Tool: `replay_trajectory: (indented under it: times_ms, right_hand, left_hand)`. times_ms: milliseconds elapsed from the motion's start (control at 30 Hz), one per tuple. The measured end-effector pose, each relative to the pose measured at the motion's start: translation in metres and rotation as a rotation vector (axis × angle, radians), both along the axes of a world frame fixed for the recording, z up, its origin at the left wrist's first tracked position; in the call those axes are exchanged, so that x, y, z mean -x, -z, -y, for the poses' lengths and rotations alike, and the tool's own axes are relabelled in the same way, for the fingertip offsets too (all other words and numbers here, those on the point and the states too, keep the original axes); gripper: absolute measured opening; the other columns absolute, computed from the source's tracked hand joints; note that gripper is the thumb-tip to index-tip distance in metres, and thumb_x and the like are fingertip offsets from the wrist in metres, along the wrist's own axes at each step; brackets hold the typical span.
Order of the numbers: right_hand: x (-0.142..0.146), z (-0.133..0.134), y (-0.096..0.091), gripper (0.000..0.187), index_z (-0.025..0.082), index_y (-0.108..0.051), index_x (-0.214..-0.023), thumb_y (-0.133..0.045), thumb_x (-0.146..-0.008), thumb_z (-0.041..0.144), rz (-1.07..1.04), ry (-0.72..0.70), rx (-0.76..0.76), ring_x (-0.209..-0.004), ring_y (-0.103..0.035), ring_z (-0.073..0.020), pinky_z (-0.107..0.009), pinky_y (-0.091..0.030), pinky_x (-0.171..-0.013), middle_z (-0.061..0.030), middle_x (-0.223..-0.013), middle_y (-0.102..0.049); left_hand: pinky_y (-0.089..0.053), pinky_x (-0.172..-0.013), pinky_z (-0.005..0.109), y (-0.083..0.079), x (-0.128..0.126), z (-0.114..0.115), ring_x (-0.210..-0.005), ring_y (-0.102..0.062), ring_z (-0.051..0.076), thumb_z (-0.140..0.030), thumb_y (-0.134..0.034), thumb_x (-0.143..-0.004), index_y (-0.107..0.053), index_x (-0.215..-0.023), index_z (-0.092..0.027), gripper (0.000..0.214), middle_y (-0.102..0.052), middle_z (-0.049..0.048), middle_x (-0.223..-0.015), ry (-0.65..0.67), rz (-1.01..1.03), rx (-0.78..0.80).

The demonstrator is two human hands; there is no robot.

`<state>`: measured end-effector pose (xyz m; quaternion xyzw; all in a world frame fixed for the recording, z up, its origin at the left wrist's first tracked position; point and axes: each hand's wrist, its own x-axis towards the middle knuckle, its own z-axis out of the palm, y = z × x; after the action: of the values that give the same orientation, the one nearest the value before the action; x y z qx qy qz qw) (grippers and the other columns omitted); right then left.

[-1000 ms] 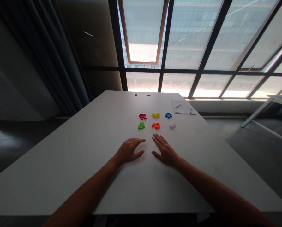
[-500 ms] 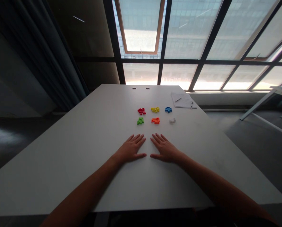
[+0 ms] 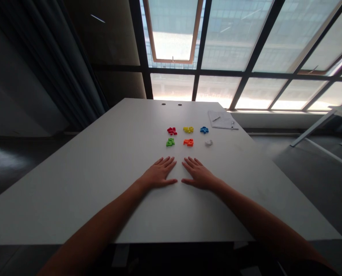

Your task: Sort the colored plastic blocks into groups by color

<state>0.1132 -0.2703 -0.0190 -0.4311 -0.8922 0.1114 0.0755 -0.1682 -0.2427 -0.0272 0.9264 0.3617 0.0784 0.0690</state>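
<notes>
My left hand [image 3: 161,172] lies flat on the white table [image 3: 102,165], palm down and fingers spread, holding nothing. Mirroring it, my right hand [image 3: 198,173] also rests flat and open, a small gap between the two thumbs. Just beyond the fingertips sit small coloured plastic pieces in two rows. The nearer row has a green piece [image 3: 170,142], an orange piece [image 3: 188,142] and a white piece [image 3: 208,143]. Behind them are a red piece [image 3: 172,131], a yellow piece [image 3: 188,130] and a blue piece [image 3: 204,130]. Their exact kind is too small to tell.
Paper sheets [image 3: 222,122] with a pen [image 3: 216,119] on top lie near the table's right edge. Two round dark holes [image 3: 163,104] mark the far end. Windows stand beyond, a dark curtain [image 3: 81,65] hangs left, and another table [image 3: 340,111] is at right.
The view has tilted slightly down, so the table and hands appear a little higher in the picture. Both hands stay flat on the table, and the coloured pieces keep their places.
</notes>
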Motion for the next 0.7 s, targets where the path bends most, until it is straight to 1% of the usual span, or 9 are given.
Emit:
replay_trajectory:
  times_ms: [133,300,400,567,700]
  right_hand:
    - [0.0022,0.0003,-0.003,0.092,0.013,-0.037,-0.167,-0.049,-0.101,0.075,0.004,0.001,-0.004,-0.164,-0.02,-0.0325,-0.053,-0.017,-0.134,-0.0192,-0.174,-0.027]
    - [0.002,-0.0009,0.0003,0.095,0.011,-0.034,-0.168,-0.048,-0.101,0.077,0.006,0.004,-0.003,-0.164,-0.019,-0.0331,-0.053,-0.016,-0.134,-0.0195,-0.174,-0.026]
    - [0.0018,-0.0003,0.0018,0.097,0.01,-0.032,-0.168,-0.047,-0.101,0.077,0.009,0.006,-0.003,-0.164,-0.018,-0.0334,-0.054,-0.016,-0.134,-0.0201,-0.174,-0.025]
    - [0.0036,0.0024,0.0007,0.096,0.007,-0.035,-0.167,-0.046,-0.102,0.076,0.015,0.011,-0.018,-0.164,-0.019,-0.0346,-0.054,-0.016,-0.134,-0.0217,-0.173,-0.026]
    - [0.0041,0.0028,0.002,0.096,0.008,-0.035,-0.167,-0.045,-0.101,0.077,0.004,0.015,-0.012,-0.164,-0.02,-0.035,-0.055,-0.017,-0.134,-0.0211,-0.173,-0.027]
  left_hand:
    - [-0.017,-0.133,0.048,0.0001,-0.0009,0.0018,-0.163,-0.027,0.033,-0.083,-0.044,-0.096,-0.03,-0.171,-0.02,0.098,-0.025,0.0152,-0.175,0.0,-0.042,-0.018]
    - [-0.015,-0.133,0.049,-0.0039,-0.0018,0.004,-0.164,-0.023,0.033,-0.084,-0.041,-0.097,-0.028,-0.171,-0.02,0.099,-0.022,0.0158,-0.176,-0.004,-0.07,-0.022]
    - [-0.014,-0.133,0.049,-0.0055,-0.0026,0.0051,-0.163,-0.025,0.033,-0.085,-0.039,-0.097,-0.028,-0.171,-0.018,0.101,-0.024,0.0169,-0.175,-0.002,-0.072,-0.024]
    - [-0.017,-0.132,0.051,-0.0053,-0.0013,0.0073,-0.162,-0.028,0.034,-0.084,-0.039,-0.097,-0.03,-0.171,-0.018,0.1,-0.028,0.0173,-0.174,0.011,-0.056,-0.033]
    - [-0.018,-0.132,0.051,-0.0047,0.001,0.01,-0.161,-0.03,0.034,-0.084,-0.039,-0.098,-0.032,-0.17,-0.017,0.099,-0.03,0.0163,-0.174,0.011,-0.059,-0.029]
